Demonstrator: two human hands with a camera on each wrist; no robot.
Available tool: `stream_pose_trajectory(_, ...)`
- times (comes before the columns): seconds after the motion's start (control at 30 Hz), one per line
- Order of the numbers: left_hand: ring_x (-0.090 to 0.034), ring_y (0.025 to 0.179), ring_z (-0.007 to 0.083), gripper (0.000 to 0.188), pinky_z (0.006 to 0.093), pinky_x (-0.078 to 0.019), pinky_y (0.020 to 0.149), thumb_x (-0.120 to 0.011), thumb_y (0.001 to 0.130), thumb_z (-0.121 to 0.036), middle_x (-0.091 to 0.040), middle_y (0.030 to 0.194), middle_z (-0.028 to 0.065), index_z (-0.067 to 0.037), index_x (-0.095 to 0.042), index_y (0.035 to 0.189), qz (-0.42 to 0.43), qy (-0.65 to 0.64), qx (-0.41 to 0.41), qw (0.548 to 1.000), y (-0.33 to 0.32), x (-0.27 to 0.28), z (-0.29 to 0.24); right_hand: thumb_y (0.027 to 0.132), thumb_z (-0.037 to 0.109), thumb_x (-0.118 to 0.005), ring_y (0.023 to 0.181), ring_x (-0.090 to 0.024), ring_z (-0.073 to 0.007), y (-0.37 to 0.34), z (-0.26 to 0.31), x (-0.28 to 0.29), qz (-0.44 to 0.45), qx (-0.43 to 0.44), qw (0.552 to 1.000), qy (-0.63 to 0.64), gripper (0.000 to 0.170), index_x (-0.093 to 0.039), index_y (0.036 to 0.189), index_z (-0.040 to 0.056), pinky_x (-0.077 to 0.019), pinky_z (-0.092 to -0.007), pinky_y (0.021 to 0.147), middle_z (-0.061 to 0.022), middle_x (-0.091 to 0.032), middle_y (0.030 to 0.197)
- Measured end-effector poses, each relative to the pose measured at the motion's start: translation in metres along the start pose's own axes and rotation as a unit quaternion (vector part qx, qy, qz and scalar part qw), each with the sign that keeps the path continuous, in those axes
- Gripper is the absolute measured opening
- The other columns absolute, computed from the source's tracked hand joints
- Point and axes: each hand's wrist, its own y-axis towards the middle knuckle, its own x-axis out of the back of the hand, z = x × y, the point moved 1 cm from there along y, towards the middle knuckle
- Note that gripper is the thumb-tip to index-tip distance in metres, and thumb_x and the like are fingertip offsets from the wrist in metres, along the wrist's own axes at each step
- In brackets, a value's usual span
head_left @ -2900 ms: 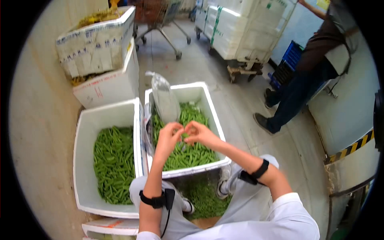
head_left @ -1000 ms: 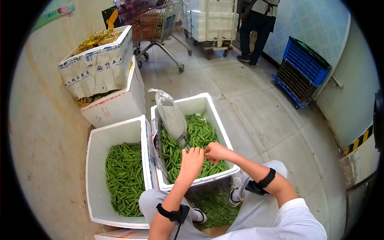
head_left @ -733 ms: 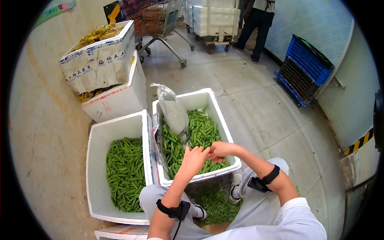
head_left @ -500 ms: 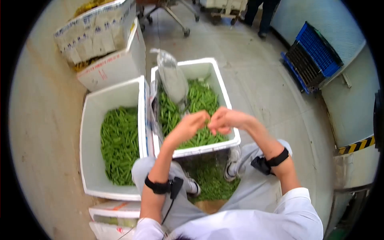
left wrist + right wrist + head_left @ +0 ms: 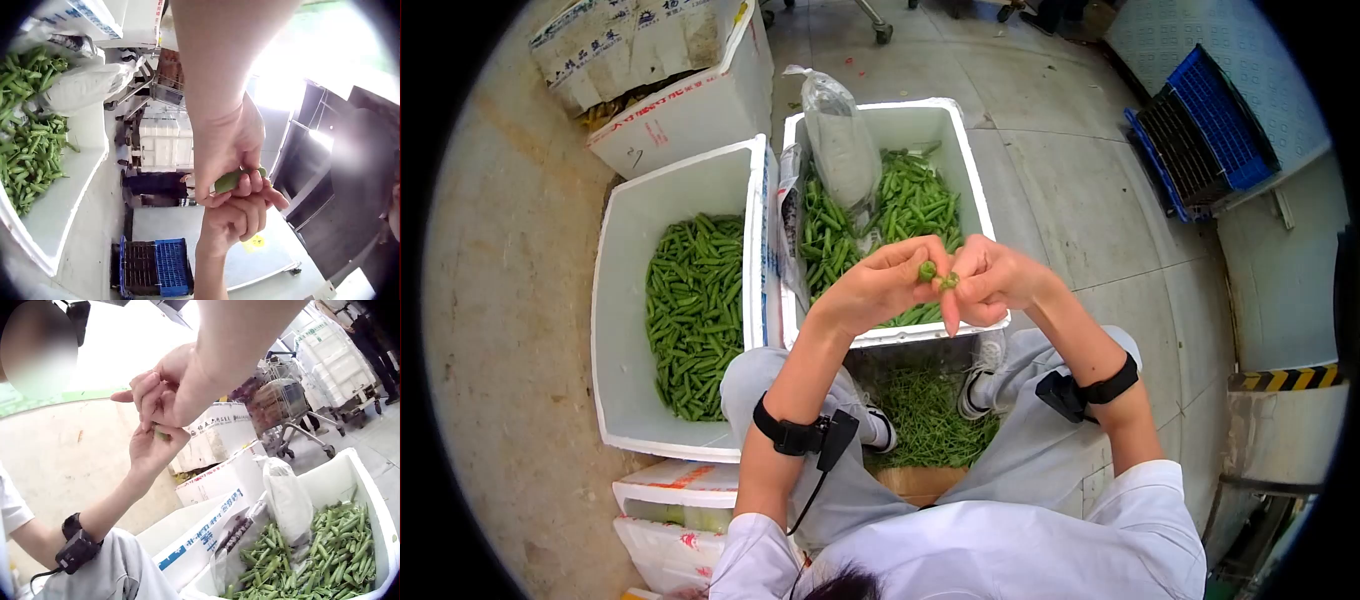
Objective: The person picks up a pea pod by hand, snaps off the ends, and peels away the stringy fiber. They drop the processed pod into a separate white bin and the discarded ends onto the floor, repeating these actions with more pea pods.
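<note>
In the head view, my left hand [image 5: 878, 288] and right hand [image 5: 1005, 278] meet above the near end of a white foam box [image 5: 975, 175] of green pea pods [image 5: 918, 195]. A single pea pod [image 5: 230, 181] shows plump and green in the left wrist view, gripped by the left fingers. At the pod's end, the right thumb and fingers pinch close against the left fingertips. Most of that pod is hidden by fingers in the right wrist view, where only a bit of green shows. A second foam box [image 5: 600, 330] on the left holds more pods [image 5: 700, 310].
A filled clear plastic bag [image 5: 840, 150] leans inside the right box. Green trimmings [image 5: 925, 410] lie between the feet. Stacked foam boxes [image 5: 685, 125] stand against the left wall. Blue and black crates [image 5: 1205, 130] are at the right, and a shopping cart [image 5: 281, 406] stands farther back.
The head view has tilted downward, so the boxes sit higher in it. My hands have come up and nearer, and the pod between them now shows. The standing person has moved away to the back.
</note>
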Motion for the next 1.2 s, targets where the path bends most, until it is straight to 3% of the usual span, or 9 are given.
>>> stream_pose_trajectory(0.17,-0.037,0.068,0.0103,0.021,0.0274,-0.0357,0.072,-0.045,0.091,-0.029,-0.038,0.071,-0.0012,-0.011,-0.052,0.099,0.180,-0.137,-0.135,0.965,0.001,-0.007,0.004,0.086,0.019,-0.053,0.035,-0.028,-0.0042,-0.005,-0.006,0.016,0.034,0.150,0.986,0.059,0.028,-0.062,0.082,-0.0073,-0.0198,-0.0216,0.035,0.0022,-0.036,0.042)
stream_pose_trajectory(0.37,-0.030,0.059,0.0080,0.031,0.0265,-0.0297,0.061,-0.037,0.094,-0.034,-0.030,0.066,-0.0018,-0.011,-0.048,0.112,-0.030,-0.235,-0.217,0.947,-0.010,-0.004,-0.037,0.084,0.012,-0.057,0.040,-0.031,-0.0035,0.007,0.004,-0.012,-0.040,-0.098,0.989,-0.102,0.016,-0.055,0.094,-0.0005,-0.0225,-0.0209,0.037,0.0043,-0.039,0.047)
stream_pose_trajectory(0.63,-0.033,0.059,0.0084,0.029,0.0223,-0.0287,0.056,-0.061,0.083,-0.022,-0.035,0.068,-0.0012,-0.005,-0.046,0.100,-0.005,-0.166,-0.365,0.916,-0.028,0.010,-0.070,0.076,0.015,-0.057,0.073,-0.059,-0.0259,0.012,-0.104,0.006,0.042,-0.247,0.797,-0.549,0.013,-0.063,0.085,0.0068,-0.0445,-0.0364,0.066,-0.0101,-0.063,0.078)
stream_pose_trajectory(0.83,-0.043,0.066,0.0104,0.031,0.0245,-0.0354,0.059,-0.060,0.080,-0.008,-0.045,0.078,0.0015,-0.004,-0.049,0.108,0.013,-0.027,-0.353,0.935,-0.037,0.010,-0.074,0.074,0.017,-0.059,0.081,-0.060,-0.0282,0.023,-0.122,-0.002,0.078,-0.332,0.750,-0.567,0.020,-0.065,0.092,0.0094,-0.0463,-0.0362,0.073,-0.0102,-0.064,0.085)
stream_pose_trajectory(0.87,-0.047,0.073,0.0150,0.043,0.0294,-0.0429,0.071,-0.065,0.076,-0.011,-0.048,0.090,0.0049,-0.004,-0.045,0.114,0.125,-0.370,-0.334,0.858,-0.046,0.012,-0.077,0.075,0.019,-0.059,0.082,-0.059,-0.0286,0.021,-0.131,-0.002,0.090,-0.325,0.762,-0.554,0.024,-0.063,0.097,0.0083,-0.0457,-0.0365,0.074,-0.0118,-0.063,0.086)
stream_pose_trajectory(0.93,-0.049,0.090,0.0206,0.062,0.0334,-0.0423,0.088,-0.072,0.069,-0.017,-0.047,0.107,0.0081,-0.004,-0.040,0.121,0.146,-0.485,-0.459,0.730,-0.057,0.008,-0.110,0.075,0.024,-0.062,0.094,-0.055,-0.0303,0.016,-0.153,0.003,0.153,-0.288,0.752,-0.573,0.041,-0.056,0.113,0.0077,-0.0427,-0.0370,0.084,-0.0161,-0.059,0.100)
stream_pose_trajectory(1.0,-0.045,0.102,0.0228,0.077,0.0347,-0.0381,0.095,-0.076,0.062,-0.023,-0.044,0.116,0.0101,-0.004,-0.035,0.124,0.097,-0.502,-0.483,0.712,-0.072,0.001,-0.124,0.075,0.025,-0.062,0.095,-0.055,-0.0312,0.012,-0.165,0.006,0.117,-0.263,0.743,-0.604,0.043,-0.055,0.113,0.0073,-0.0430,-0.0386,0.084,-0.0161,-0.059,0.102)
stream_pose_trajectory(1.1,-0.040,0.112,0.0220,0.078,0.0355,-0.0368,0.097,-0.077,0.059,-0.026,-0.040,0.123,0.0109,-0.004,-0.036,0.122,0.080,-0.447,-0.449,0.769,-0.067,0.017,-0.114,0.075,0.027,-0.063,0.094,-0.056,-0.0331,0.018,-0.151,0.024,0.035,-0.263,0.783,-0.563,0.042,-0.055,0.111,0.0052,-0.0437,-0.0406,0.082,-0.0196,-0.059,0.102)
stream_pose_trajectory(1.2,-0.043,0.074,0.0145,0.031,0.0271,-0.0392,0.069,-0.070,0.071,-0.020,-0.045,0.080,0.0046,-0.007,-0.046,0.086,-0.117,-0.344,-0.408,0.838,-0.043,0.032,-0.093,0.080,0.023,-0.058,0.087,-0.060,-0.0295,0.030,-0.130,0.047,-0.096,-0.260,0.776,-0.567,0.030,-0.059,0.102,0.0013,-0.0461,-0.0373,0.079,-0.0165,-0.062,0.095)
